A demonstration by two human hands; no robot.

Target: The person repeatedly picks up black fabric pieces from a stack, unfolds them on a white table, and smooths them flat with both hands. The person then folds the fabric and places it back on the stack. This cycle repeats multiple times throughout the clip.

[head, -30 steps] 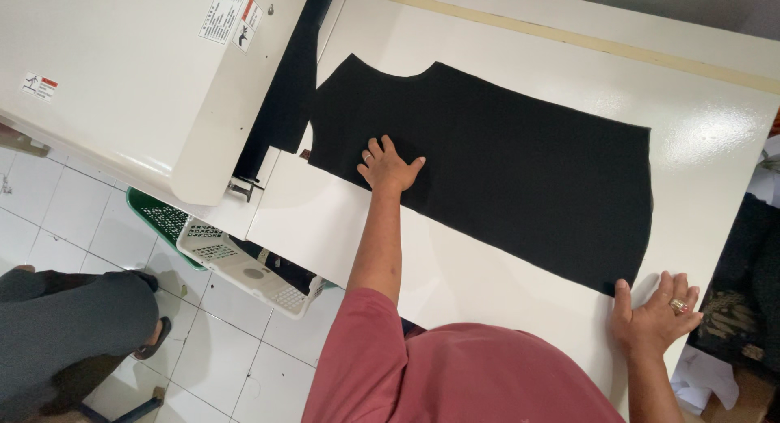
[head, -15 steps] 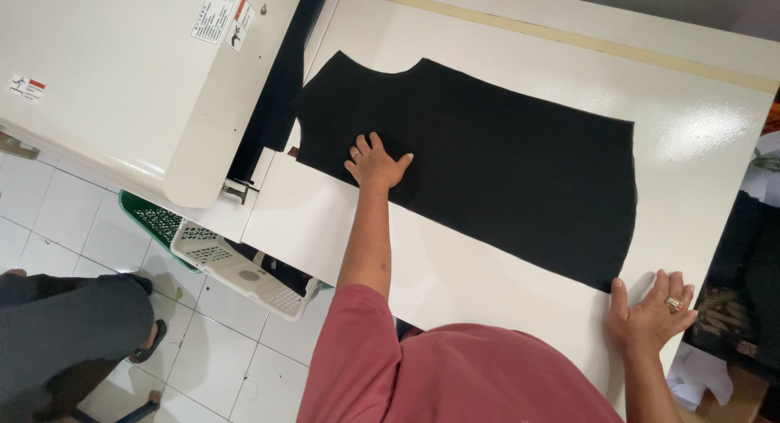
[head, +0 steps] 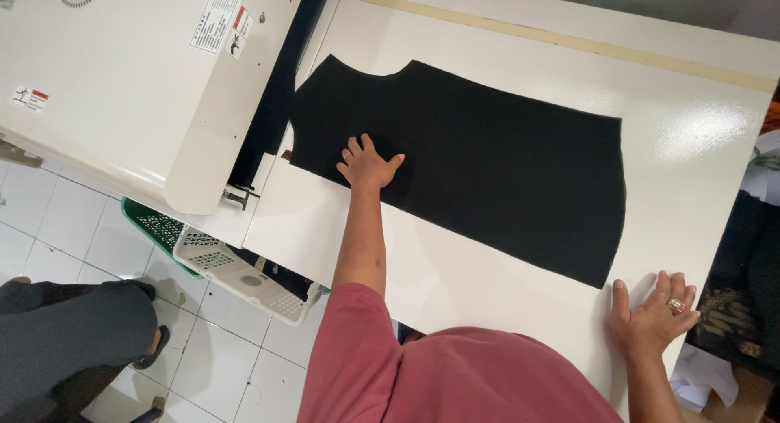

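A large black cut fabric piece (head: pixel 487 155) lies flat on the white table (head: pixel 691 106). My left hand (head: pixel 370 163) presses flat on the fabric near its lower left edge, fingers spread, close to the machine's dark roller (head: pixel 276 106). My right hand (head: pixel 650 313), with a ring on one finger, rests flat on the bare table just beyond the fabric's lower right corner and does not touch the cloth. Neither hand grips anything.
A big cream machine housing (head: pixel 122 82) fills the upper left. Below it stand a green basket (head: pixel 154 224) and a white basket (head: pixel 244 273) on the tiled floor. Another person's leg in grey trousers (head: pixel 73 325) is at the lower left. Dark cloth (head: pixel 747 268) hangs at the right edge.
The black fabric has slid a little to the left toward the roller, with my left hand moving along on it. My right hand has stayed on the table.
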